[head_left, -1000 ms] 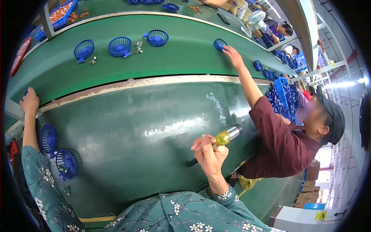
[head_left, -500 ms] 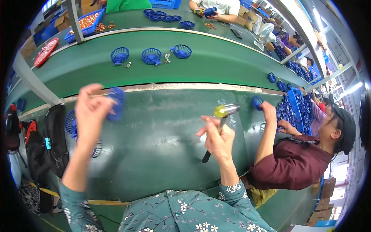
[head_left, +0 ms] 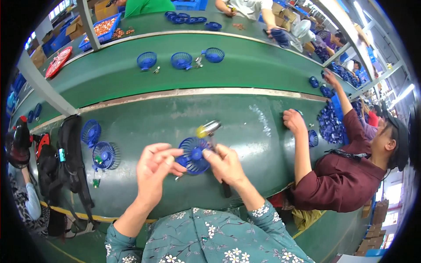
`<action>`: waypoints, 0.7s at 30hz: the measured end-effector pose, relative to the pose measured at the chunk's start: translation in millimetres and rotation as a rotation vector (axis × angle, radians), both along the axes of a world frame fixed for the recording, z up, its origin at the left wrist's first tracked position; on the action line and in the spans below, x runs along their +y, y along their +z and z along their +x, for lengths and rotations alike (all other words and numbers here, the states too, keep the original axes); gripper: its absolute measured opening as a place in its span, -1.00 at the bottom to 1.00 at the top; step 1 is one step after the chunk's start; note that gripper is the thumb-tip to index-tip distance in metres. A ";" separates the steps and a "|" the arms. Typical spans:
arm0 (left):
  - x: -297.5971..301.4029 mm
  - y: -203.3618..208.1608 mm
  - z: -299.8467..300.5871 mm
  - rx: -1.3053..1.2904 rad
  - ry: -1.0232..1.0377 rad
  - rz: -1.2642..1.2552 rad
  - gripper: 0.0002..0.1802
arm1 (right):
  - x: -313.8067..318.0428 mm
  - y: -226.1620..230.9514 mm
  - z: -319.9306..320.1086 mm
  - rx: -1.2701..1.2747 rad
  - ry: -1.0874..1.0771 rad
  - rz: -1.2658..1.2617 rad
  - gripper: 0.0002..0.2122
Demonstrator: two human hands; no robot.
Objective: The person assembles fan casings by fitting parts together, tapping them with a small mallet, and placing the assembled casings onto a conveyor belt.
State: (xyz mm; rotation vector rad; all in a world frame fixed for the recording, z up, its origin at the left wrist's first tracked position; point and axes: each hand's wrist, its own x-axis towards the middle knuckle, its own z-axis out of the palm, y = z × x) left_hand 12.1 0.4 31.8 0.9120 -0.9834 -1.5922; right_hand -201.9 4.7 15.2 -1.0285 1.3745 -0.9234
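A round blue fan cage (head_left: 194,156) is between my hands above the green worktop. My right hand (head_left: 229,168) is closed around a small hammer (head_left: 208,129) with one yellow face and one metal face; its dark handle sticks out below the palm. The right thumb also presses on the cage's middle. My left hand (head_left: 153,175) has its fingers apart and half bent at the cage's left rim; whether the fingertips touch it I cannot tell. At the left, a fan cage (head_left: 90,132) leans beside another cage (head_left: 104,154) with a small green circuit board (head_left: 96,182) near it.
Black bags (head_left: 72,153) lie at the worktop's left end. Beyond the pale ledge (head_left: 197,91), a green conveyor belt (head_left: 118,72) carries several fan cages. A co-worker in a maroon shirt (head_left: 342,184) sits at the right, near a pile of blue parts (head_left: 330,125).
My left hand has come from the far left to the middle, and the fan cage is now between both hands. My right hand, still with the hammer, has shifted left. Cages on the belt moved right.
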 end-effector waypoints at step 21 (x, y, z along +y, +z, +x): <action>-5.0 -24.6 -2.9 0.210 -0.493 0.498 -0.57 | -63.6 2.3 -9.8 -0.244 0.338 0.157 -0.60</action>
